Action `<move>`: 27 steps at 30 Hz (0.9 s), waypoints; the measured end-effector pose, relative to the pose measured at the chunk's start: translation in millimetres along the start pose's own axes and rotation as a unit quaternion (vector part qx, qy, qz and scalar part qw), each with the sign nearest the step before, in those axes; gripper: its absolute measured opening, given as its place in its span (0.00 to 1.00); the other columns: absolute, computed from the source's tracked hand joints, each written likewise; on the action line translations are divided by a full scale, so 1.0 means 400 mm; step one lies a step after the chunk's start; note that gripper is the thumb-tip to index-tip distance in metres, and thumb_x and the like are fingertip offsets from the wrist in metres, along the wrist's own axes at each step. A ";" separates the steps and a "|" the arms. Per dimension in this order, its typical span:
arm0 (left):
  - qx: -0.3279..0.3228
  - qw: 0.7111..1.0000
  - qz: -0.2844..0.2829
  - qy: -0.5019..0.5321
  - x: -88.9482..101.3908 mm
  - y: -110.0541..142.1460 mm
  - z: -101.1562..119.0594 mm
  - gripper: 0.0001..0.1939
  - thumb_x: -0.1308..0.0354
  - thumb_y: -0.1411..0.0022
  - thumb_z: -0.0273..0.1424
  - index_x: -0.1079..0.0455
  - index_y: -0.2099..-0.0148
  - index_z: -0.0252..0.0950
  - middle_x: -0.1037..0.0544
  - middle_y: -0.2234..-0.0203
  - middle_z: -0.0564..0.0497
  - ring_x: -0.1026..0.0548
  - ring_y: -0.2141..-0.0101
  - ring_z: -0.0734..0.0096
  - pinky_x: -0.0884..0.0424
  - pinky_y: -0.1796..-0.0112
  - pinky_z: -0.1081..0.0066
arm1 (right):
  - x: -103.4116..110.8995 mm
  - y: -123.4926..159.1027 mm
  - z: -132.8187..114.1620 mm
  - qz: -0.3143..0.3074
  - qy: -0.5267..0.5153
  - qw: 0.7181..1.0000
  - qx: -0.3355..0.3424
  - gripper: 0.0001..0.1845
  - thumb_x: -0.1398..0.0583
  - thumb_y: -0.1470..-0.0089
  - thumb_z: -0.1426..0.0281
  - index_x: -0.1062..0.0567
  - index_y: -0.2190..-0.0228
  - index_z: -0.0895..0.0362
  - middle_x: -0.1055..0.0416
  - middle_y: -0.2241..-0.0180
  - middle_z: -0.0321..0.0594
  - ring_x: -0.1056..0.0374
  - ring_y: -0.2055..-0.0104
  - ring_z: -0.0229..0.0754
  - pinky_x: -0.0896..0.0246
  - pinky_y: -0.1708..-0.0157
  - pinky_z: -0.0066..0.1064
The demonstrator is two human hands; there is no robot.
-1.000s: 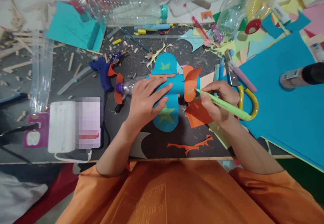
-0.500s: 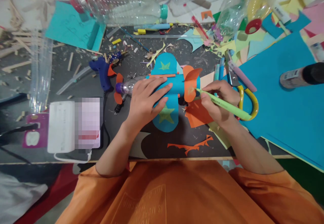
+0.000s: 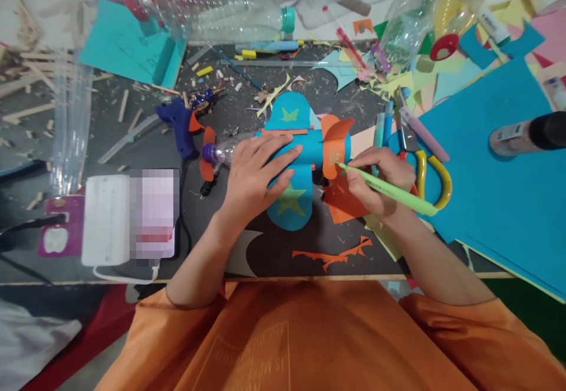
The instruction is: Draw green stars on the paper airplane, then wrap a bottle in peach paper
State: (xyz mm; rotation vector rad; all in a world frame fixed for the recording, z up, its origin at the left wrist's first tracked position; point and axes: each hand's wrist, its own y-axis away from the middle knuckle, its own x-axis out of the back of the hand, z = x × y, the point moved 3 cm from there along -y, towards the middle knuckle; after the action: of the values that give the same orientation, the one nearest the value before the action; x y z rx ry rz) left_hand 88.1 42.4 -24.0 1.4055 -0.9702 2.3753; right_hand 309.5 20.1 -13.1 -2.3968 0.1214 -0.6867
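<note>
A toy plane (image 3: 295, 143) made from a plastic bottle wrapped in blue paper lies on the dark table (image 3: 132, 161). It has blue wings with green stars and orange tail fins (image 3: 332, 143). My left hand (image 3: 256, 173) lies flat on its body with the fingers spread, pressing it down. My right hand (image 3: 375, 184) is closed on a light green pen (image 3: 389, 191) whose tip touches the orange tail fin. An orange paper piece (image 3: 345, 199) lies under my right hand.
A blue glue gun (image 3: 179, 125) lies left of the plane and a white box (image 3: 108, 220) further left. Yellow-handled scissors (image 3: 431, 173), blue paper sheets (image 3: 495, 173), clear bottles (image 3: 221, 16), wood sticks and paper scraps crowd the table. An orange cut strip (image 3: 333, 254) lies near the front edge.
My right hand has shifted slightly left and down, and the pen tip has moved a little on the orange fin. My left hand has stayed on the plane.
</note>
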 end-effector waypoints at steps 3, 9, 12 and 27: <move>0.003 1.000 0.004 0.004 -0.001 0.000 -0.001 0.18 0.52 0.28 0.35 0.27 0.43 0.47 0.22 0.45 0.48 0.26 0.44 0.57 0.35 0.45 0.57 | -0.008 -0.001 0.001 -0.014 -0.009 1.000 0.017 0.05 0.39 0.42 0.71 0.29 0.69 0.49 0.30 0.79 0.32 0.38 0.82 0.37 0.45 0.85 0.32; 0.015 1.000 -0.012 -0.014 -0.004 -0.002 -0.002 0.19 0.54 0.28 0.37 0.26 0.44 0.47 0.21 0.46 0.48 0.26 0.44 0.57 0.34 0.45 0.56 | -0.010 -0.001 0.007 -0.017 -0.003 1.000 0.016 0.05 0.39 0.43 0.71 0.29 0.70 0.50 0.28 0.78 0.32 0.38 0.82 0.36 0.46 0.85 0.31; 0.012 1.000 -0.006 -0.017 -0.003 -0.003 -0.001 0.19 0.55 0.28 0.38 0.25 0.44 0.46 0.20 0.46 0.48 0.25 0.45 0.58 0.34 0.46 0.57 | -0.009 0.002 0.010 -0.017 -0.004 1.000 0.002 0.05 0.39 0.43 0.72 0.29 0.71 0.51 0.30 0.79 0.32 0.39 0.82 0.36 0.46 0.84 0.31; -0.022 0.999 0.032 0.003 0.003 -0.001 0.003 0.17 0.52 0.28 0.35 0.26 0.44 0.44 0.21 0.46 0.47 0.25 0.44 0.59 0.35 0.46 0.60 | -0.004 0.002 0.006 0.011 -0.017 1.000 0.003 0.06 0.40 0.43 0.70 0.31 0.72 0.50 0.31 0.79 0.32 0.37 0.81 0.37 0.44 0.82 0.32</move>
State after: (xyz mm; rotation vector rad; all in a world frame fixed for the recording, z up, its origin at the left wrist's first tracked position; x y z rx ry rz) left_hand 88.6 41.7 -22.4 1.3710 -1.0742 2.3872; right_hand 309.2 21.2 -15.8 -2.3974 0.1316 -0.6348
